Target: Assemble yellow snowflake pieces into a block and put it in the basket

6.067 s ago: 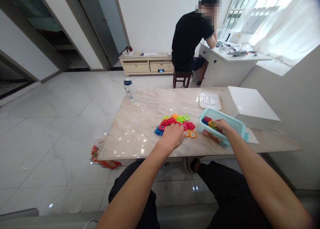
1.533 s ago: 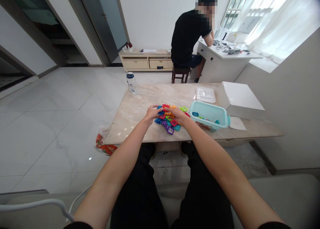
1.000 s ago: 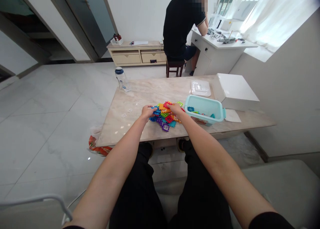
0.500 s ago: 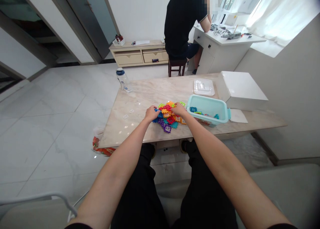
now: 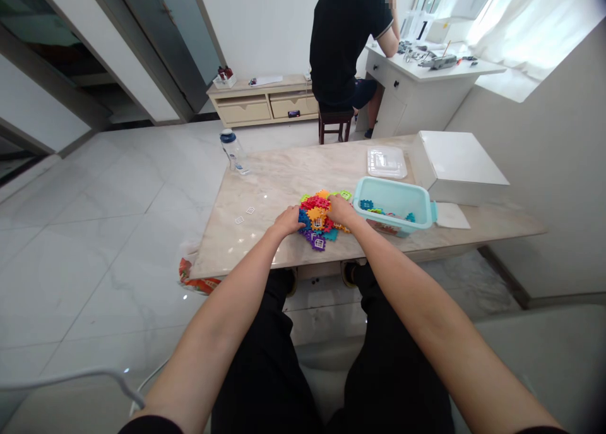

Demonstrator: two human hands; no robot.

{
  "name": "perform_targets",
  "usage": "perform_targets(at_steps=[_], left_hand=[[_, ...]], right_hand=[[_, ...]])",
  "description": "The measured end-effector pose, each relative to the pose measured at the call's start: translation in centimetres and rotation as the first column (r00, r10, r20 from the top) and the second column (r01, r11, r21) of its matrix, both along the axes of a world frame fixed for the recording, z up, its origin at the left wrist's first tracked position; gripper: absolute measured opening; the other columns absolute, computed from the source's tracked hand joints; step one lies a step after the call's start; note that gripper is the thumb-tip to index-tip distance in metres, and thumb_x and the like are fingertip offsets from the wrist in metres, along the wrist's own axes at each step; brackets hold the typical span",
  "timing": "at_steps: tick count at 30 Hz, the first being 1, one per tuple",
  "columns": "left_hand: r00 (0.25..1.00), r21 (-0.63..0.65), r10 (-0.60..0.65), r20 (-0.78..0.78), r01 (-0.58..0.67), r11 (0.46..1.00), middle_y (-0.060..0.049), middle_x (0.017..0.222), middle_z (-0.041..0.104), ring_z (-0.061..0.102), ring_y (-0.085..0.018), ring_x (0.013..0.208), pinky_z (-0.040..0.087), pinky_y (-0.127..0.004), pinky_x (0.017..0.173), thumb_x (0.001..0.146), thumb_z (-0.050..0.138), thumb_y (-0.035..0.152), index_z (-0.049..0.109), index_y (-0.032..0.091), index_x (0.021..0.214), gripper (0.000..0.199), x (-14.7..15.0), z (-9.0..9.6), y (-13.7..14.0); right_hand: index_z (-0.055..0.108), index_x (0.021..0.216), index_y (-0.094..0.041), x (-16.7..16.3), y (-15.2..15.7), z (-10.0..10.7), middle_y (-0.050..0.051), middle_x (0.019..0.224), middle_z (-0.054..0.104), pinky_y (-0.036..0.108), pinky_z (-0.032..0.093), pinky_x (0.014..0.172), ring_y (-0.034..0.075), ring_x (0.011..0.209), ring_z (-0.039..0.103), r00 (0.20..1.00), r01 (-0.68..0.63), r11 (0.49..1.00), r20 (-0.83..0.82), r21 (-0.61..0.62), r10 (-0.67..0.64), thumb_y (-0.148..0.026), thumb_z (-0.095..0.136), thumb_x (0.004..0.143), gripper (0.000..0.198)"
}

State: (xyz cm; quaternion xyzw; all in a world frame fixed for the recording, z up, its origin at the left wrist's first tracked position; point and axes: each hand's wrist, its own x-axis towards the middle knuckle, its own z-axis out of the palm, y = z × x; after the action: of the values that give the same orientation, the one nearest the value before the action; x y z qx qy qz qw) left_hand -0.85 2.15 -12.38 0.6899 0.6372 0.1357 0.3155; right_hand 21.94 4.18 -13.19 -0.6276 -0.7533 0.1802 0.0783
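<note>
A heap of colourful interlocking plastic building pieces (image 5: 317,213) lies on the marble-patterned table between my hands. They are flat and notched at the edges, in red, orange, blue, purple, teal and lime, some with white window-like inserts. My left hand (image 5: 288,220) curls against the heap's left side, its fingers on the blue pieces. At the right side, my right hand (image 5: 340,210) has its fingers bent over the heap's edge. Both sets of fingertips are partly hidden among the pieces. Beside my right hand stands a light-blue plastic bin (image 5: 428,197) with several more pieces at its bottom.
Two small white frames (image 5: 245,215) lie on the table (image 5: 284,168) at left. A water bottle (image 5: 233,151) stands at the far left corner. Behind the bin are a clear plastic lid (image 5: 386,162) and a white box (image 5: 459,162). A person (image 5: 343,42) sits at a desk beyond.
My left hand has shifted slightly right, pressing closer into the heap, which looks more compact on its left side. My right hand stays at the right side with little movement.
</note>
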Motion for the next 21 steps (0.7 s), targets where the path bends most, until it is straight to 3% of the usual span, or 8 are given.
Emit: perform_targets(at_steps=[3, 10, 13, 16, 21], left_hand=[[0.977, 0.027, -0.085, -0.198, 0.092, 0.995, -0.017, 0.135, 0.068, 0.064, -0.034, 0.128, 0.05, -0.037, 0.104, 0.076, 0.09, 0.029, 0.065, 0.021, 0.128, 0.058, -0.3, -0.1, 0.1], [0.954, 0.079, -0.088, -0.285, 0.115, 0.99, -0.018, 0.142, 0.06, 0.06, -0.037, 0.133, 0.049, -0.039, 0.105, 0.077, 0.092, 0.032, 0.06, 0.022, 0.135, 0.068, -0.3, 0.4, 0.1], [0.927, 0.12, -0.075, -0.368, 0.127, 0.985, -0.019, 0.144, 0.056, 0.057, -0.038, 0.135, 0.051, -0.04, 0.103, 0.077, 0.094, 0.036, 0.057, 0.022, 0.137, 0.072, -0.1, 0.8, -0.1], [0.912, 0.096, -0.102, -0.398, 0.152, 0.984, -0.018, 0.141, 0.056, 0.057, -0.038, 0.134, 0.051, -0.04, 0.103, 0.072, 0.098, 0.04, 0.057, 0.022, 0.135, 0.077, 0.0, 0.9, -0.4], [0.906, 0.029, -0.164, -0.39, 0.19, 0.981, -0.016, 0.138, 0.058, 0.056, -0.039, 0.135, 0.052, -0.041, 0.105, 0.07, 0.098, 0.035, 0.059, 0.024, 0.133, 0.074, 0.2, 0.3, -0.7]], right_hand=[[0.064, 0.136, -0.011, 0.7, -0.2, 0.2, 0.022, 0.139, 0.061, 0.039, 0.047, 0.112, 0.034, 0.129, 0.061, 1.0, -0.027, 0.999, 0.0, 0.026, 0.027, -0.013, 0.065, 0.094, 0.042], [0.065, 0.135, -0.015, 0.5, -1.2, 0.6, 0.021, 0.139, 0.059, 0.045, 0.046, 0.114, 0.036, 0.133, 0.056, 0.984, -0.175, 0.985, 0.047, 0.005, 0.175, -0.039, 0.082, 0.092, 0.052], [0.062, 0.136, -0.014, -0.4, -1.6, 0.3, 0.023, 0.144, 0.057, 0.047, 0.045, 0.115, 0.039, 0.135, 0.054, 0.979, -0.185, 0.983, 0.079, -0.013, 0.186, -0.047, 0.089, 0.085, 0.066], [0.054, 0.143, -0.011, -1.4, -1.6, -0.3, 0.027, 0.15, 0.052, 0.05, 0.041, 0.119, 0.041, 0.141, 0.049, 0.984, -0.16, 0.987, 0.077, -0.021, 0.162, -0.046, 0.095, 0.078, 0.084], [0.053, 0.142, -0.013, -2.2, -1.0, -1.2, 0.026, 0.15, 0.052, 0.049, 0.041, 0.12, 0.039, 0.143, 0.049, 0.989, -0.123, 0.991, 0.076, -0.058, 0.128, -0.038, 0.095, 0.077, 0.081]])
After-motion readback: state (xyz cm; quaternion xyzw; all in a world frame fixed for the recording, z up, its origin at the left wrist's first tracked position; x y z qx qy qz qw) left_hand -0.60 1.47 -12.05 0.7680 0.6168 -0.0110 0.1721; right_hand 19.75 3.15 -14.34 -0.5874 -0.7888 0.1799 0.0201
